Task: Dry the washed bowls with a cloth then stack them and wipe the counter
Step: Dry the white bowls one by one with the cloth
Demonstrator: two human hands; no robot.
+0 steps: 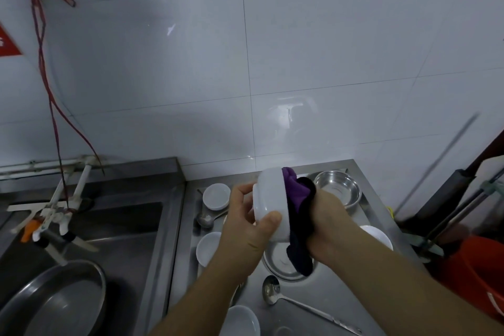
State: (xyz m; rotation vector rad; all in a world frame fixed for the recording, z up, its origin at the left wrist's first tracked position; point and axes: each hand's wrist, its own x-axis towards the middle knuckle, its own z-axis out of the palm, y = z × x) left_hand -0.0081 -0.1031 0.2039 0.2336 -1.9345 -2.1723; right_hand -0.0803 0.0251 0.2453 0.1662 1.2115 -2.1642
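Note:
My left hand (246, 219) grips a white bowl (271, 204) on its side above the counter, thumb on its outer wall. A purple and dark cloth (298, 215) is pushed into the bowl's mouth by my right hand (327, 222), whose fingers are hidden in the cloth. Below, on the steel counter (341, 289), lie more white bowls: one at the back (216, 196), one in the middle left (208, 248), one at the right (377, 236), one near the front (241, 322). A steel bowl (338, 189) sits at the back right.
A steel dish (281, 262) lies under my hands. Two steel ladles (305, 304) (208, 217) rest on the counter. The sink (109, 232) at the left holds a large steel basin (54, 300) under a tap (54, 215). An orange bucket (474, 275) and mop handles stand at the right.

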